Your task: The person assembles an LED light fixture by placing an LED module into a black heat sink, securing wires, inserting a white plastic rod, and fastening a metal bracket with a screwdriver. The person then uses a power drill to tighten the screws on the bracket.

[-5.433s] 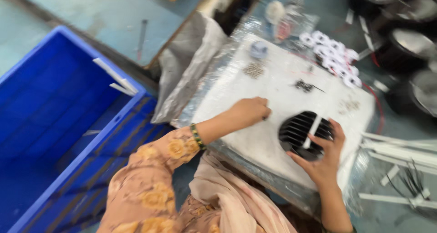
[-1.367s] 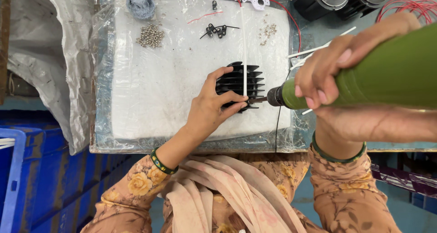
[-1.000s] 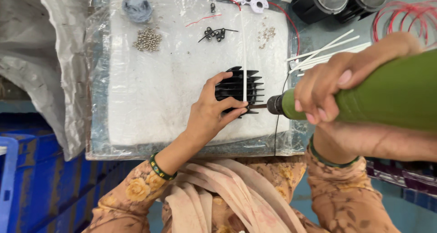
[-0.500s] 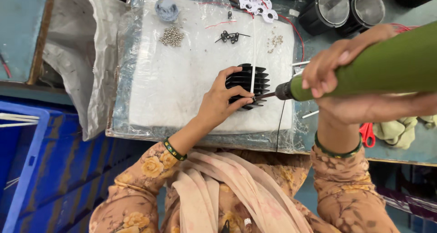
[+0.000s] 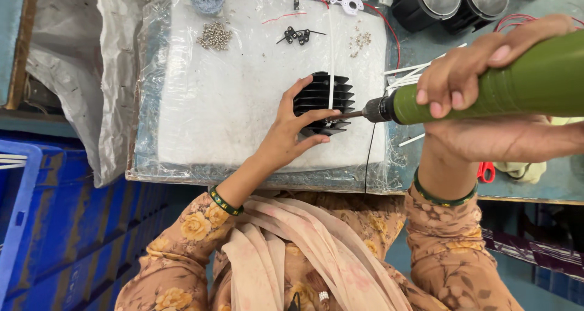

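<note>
A black finned heat sink lies on a white foam pad wrapped in clear plastic. My left hand grips the heat sink from its near left side, thumb on top. My right hand is closed around a green electric screwdriver, held level, its bit touching the heat sink's right side. A white strip lies across the fins.
A pile of small silver screws, black clips and more screws lie at the pad's far side. Round black lamp housings stand at the back right. A blue crate sits low left, a grey bag beside the pad.
The view has shifted slightly. My left hand keeps its hold on the heat sink, and the screwdriver bit stays against the heat sink's right side.
</note>
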Tool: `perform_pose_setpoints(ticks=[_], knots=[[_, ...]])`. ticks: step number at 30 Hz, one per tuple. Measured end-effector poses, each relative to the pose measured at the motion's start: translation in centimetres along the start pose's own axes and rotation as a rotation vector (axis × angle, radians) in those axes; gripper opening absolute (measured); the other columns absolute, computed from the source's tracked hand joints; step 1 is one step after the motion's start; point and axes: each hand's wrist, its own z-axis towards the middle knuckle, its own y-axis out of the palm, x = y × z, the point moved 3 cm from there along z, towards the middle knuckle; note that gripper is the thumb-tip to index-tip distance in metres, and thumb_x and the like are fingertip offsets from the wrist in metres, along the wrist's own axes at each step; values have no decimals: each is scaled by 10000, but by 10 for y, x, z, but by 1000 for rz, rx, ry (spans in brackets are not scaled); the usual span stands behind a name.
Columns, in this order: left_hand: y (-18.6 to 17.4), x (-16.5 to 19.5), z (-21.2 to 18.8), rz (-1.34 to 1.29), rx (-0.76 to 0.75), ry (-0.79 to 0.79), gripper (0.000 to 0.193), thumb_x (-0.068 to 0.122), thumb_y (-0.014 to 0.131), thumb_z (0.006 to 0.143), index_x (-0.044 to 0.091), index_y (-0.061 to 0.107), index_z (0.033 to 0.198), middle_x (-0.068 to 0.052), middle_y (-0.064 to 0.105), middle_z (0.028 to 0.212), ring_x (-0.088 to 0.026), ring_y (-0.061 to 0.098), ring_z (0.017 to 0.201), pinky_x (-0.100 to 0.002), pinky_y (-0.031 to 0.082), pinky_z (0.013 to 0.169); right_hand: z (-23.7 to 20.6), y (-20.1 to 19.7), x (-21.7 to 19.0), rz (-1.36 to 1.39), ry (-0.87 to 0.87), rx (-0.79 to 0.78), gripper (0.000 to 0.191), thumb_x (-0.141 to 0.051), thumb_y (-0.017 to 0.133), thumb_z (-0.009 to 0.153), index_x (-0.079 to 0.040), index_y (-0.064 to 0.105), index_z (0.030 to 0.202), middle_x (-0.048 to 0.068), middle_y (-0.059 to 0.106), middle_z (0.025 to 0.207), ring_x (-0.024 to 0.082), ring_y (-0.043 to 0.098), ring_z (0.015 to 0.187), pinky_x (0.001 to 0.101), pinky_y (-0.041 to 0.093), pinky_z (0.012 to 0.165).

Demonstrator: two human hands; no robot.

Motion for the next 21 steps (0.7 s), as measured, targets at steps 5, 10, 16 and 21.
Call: perform_pose_setpoints(ticks=[5, 10, 16, 21], knots=[[0, -2, 0, 16, 7, -2, 507, 259, 864, 856, 306, 691, 1331, -177, 227, 1675, -412, 259, 1553, -509, 303, 1283, 3, -5, 4, 37, 3, 6, 861, -864, 377, 849, -37, 439, 1082, 121, 449, 639, 244, 431, 453, 421, 430, 465], [1, -2, 0, 11, 19, 3, 497, 256, 861, 854, 303, 697, 1320, -175, 231, 1674, -409, 265, 1545, -506, 311, 1283, 0, -16, 6, 15, 31, 14, 861, -845, 359, 822, -37, 458, 1104, 119, 439, 665, 245, 427, 468, 426, 425, 482], [0, -2, 0, -7, 23, 7, 483, 251, 859, 859, 284, 693, 1312, -179, 246, 1659, -414, 262, 1548, -514, 307, 1282, -8, -26, 9, 77, 60, 58, 867, -856, 374, 855, -33, 476, 1107, 117, 429, 705, 246, 421, 504, 432, 417, 525], [-2, -1, -1, -13, 28, 12, 454, 252, 862, 863, 263, 702, 1287, -180, 251, 1656, -410, 270, 1545, -514, 309, 1283, -9, -29, 12, 39, 41, 53, 916, -855, 341, 826, -21, 503, 1168, 101, 428, 695, 237, 417, 486, 418, 415, 503]])
